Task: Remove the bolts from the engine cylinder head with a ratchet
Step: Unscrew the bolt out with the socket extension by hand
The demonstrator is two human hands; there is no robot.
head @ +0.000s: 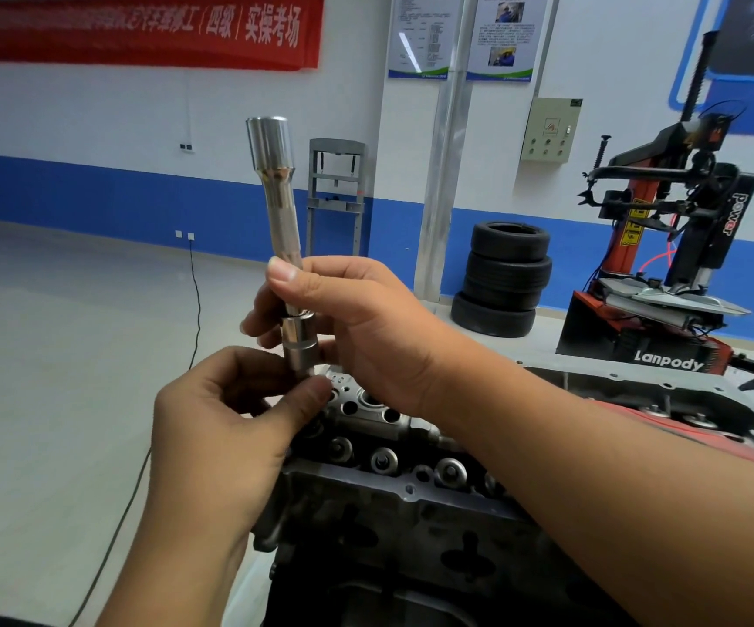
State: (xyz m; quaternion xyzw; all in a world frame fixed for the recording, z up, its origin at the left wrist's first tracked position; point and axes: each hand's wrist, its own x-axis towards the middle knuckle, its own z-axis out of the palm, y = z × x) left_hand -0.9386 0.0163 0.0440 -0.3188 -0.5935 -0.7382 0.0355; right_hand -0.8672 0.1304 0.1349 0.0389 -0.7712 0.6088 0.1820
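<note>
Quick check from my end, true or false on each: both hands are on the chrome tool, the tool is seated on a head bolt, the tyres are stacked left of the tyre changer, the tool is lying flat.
1. Both hands hold the chrome tool. True: the right hand grips its shaft, the left hand pinches the lower end.
2. The tool is seated on a bolt. False: it is held above the cylinder head.
3. The tyres are stacked left of the tyre changer. True.
4. The tool lies flat. False: nearly upright.
</note>
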